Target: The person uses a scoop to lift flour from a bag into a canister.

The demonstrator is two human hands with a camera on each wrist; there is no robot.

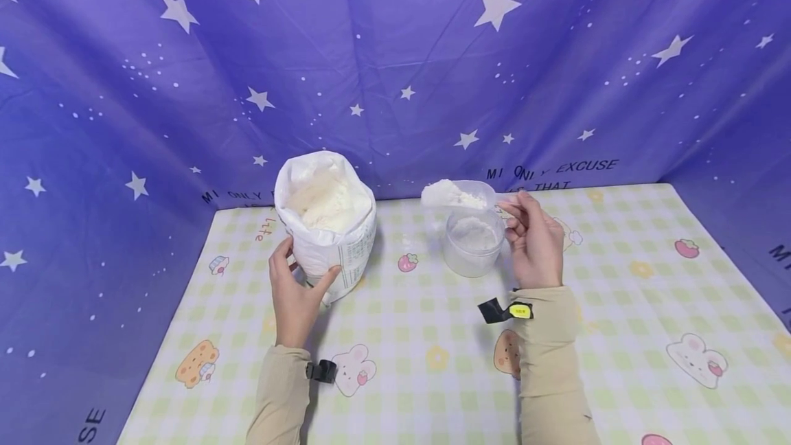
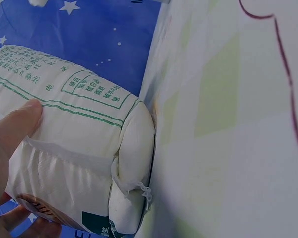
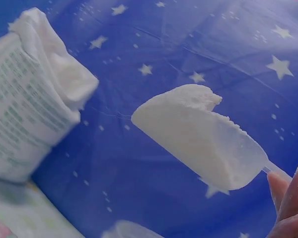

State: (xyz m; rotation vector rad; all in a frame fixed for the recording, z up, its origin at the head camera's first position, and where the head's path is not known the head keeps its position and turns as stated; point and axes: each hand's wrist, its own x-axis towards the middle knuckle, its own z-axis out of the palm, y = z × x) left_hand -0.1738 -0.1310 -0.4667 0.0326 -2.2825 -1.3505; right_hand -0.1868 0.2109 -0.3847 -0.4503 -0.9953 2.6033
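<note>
A white flour bag with green print stands at the left, its top rolled open on pale powder. My left hand holds its near side, thumb on the front and fingers around the left; the left wrist view shows the thumb on the printed face. My right hand pinches the handle of a clear plastic scoop, heaped with white flour. The scoop hangs level above a clear round tub, which has white flour inside.
A checked tablecloth with cartoon prints covers the table. Behind and on both sides hangs a purple curtain with white stars, close behind the bag. Black straps sit at the wrists.
</note>
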